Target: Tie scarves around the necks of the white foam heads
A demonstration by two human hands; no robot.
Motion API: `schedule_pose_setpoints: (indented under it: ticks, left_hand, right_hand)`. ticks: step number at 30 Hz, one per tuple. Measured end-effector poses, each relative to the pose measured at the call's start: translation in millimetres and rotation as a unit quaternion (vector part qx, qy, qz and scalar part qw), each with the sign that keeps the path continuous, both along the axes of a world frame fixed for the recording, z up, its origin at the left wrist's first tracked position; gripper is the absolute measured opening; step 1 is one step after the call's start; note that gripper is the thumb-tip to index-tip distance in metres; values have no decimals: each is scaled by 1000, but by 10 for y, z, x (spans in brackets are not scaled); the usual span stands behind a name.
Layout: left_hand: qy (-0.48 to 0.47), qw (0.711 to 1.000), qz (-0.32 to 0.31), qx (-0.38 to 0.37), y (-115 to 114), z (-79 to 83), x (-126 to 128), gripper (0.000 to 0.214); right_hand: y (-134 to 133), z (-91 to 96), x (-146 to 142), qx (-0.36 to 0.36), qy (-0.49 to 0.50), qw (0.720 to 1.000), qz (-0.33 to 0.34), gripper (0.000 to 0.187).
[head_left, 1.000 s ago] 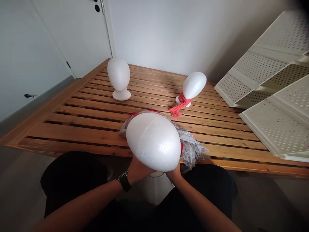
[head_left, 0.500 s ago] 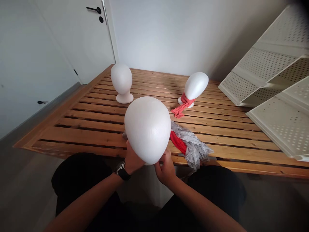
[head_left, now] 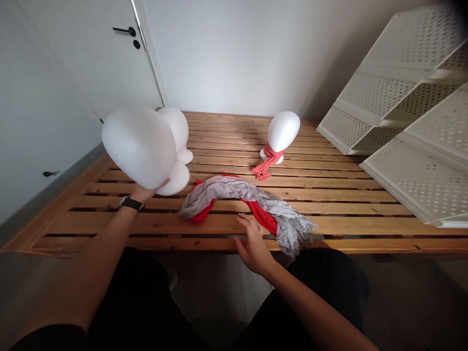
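My left hand (head_left: 145, 191) grips a white mannequin head (head_left: 139, 146) by its neck, tilted, at the left of the slatted wooden table. Most of the fingers are hidden behind the neck. Behind it stands a second white mannequin head (head_left: 177, 127), partly covered. My right hand (head_left: 253, 243) has its fingers spread, holding nothing, over the table's front edge. Just beyond it a crumpled grey scarf (head_left: 234, 187) lies in a curve, with red cloth (head_left: 263, 217) showing beneath and beside it.
A third mannequin head (head_left: 283, 130) with a coral scarf (head_left: 268, 163) knotted at its neck stands farther back on the slatted table (head_left: 347, 209). White perforated shelving (head_left: 387, 117) leans in at the right. A white door (head_left: 91, 53) is at the left, and a wall lies behind.
My left hand has carried the mannequin head from the middle to the left, uncovering the grey scarf and red cloth. My right hand has let go of the head and opened.
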State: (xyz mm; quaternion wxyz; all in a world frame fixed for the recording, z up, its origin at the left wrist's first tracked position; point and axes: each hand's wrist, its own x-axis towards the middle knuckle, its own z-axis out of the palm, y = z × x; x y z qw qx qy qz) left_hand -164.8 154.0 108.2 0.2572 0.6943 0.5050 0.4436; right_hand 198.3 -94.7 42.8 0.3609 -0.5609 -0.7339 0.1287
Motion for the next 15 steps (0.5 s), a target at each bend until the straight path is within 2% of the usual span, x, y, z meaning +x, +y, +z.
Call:
schedule_pose_setpoints:
  ticks: [3,6,10,15]
  left_hand:
    - [-43,994,87,-55,268,-214,-120,84]
    - [-76,983,153,-75,406,-404,-88,84]
    - [-87,978,158,-107,530,-576,-30,86]
    - [-42,983,146,-102,607,-724,-60,88]
  right_hand:
    - [-1,-33,-47,-6,-14,1000,20,56]
    - [23,-31,-99,-10,-27,999,36,57]
    - [50,-66,-99,-32,-33,997,54,60]
    - [74,-122,-81,-58,-25,996,69,62]
